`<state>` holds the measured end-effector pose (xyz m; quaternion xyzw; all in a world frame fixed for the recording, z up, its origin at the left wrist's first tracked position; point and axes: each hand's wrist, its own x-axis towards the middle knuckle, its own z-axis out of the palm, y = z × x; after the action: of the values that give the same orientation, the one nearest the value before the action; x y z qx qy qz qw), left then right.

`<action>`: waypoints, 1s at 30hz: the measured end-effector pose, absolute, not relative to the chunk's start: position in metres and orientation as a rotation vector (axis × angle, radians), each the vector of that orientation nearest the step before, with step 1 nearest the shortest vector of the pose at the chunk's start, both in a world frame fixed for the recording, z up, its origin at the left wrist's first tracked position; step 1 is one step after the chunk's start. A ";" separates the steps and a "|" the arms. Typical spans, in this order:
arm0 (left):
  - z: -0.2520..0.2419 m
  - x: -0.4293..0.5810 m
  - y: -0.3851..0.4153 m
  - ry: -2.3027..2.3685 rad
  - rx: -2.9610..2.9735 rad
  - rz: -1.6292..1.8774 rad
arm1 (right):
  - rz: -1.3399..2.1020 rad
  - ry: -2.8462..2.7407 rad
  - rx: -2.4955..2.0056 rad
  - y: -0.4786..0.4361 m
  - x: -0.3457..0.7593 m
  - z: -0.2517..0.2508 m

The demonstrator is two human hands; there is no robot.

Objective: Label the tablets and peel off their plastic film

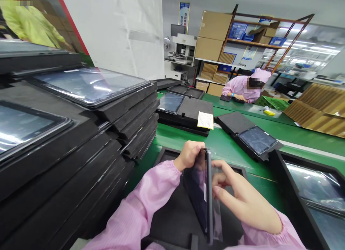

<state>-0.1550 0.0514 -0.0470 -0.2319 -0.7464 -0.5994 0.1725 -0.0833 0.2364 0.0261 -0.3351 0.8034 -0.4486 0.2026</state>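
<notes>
A tablet stands on edge above a black foam tray, its dark screen facing left and a small white label on it. My left hand is closed round the tablet's top far edge. Along the tablet's back hangs a loose sheet of clear plastic film. My right hand is beside that back, fingers curled, thumb and fingertips closed on the film. The exact pinch is partly hidden by the tablet's edge.
Tall stacks of black foam trays with tablets rise at left. More trays with tablets lie across the green bench, one carrying a sticker sheet. A tray borders the right. A co-worker sits opposite; another person is at upper left.
</notes>
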 end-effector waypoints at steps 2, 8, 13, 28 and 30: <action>-0.047 -0.154 0.052 -2.124 -0.671 -1.686 | -1.254 2.243 -0.945 0.237 -0.081 0.026; -0.047 -0.149 0.055 -2.132 -0.723 -1.665 | -1.315 2.278 -0.941 0.239 -0.077 0.028; -0.045 -0.148 0.057 -2.118 -0.731 -1.683 | -1.314 2.290 -0.888 0.239 -0.076 0.027; -0.044 -0.156 0.055 -2.107 -0.587 -1.798 | -1.424 2.275 -0.864 0.228 -0.084 0.019; -0.044 -0.156 0.055 -2.107 -0.576 -1.809 | -1.426 2.276 -0.885 0.229 -0.086 0.019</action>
<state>-0.1564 0.0547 -0.0444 -0.2008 -0.7343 -0.6304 0.1521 -0.0857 0.2286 0.0190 -0.3092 0.7949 -0.4980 0.1563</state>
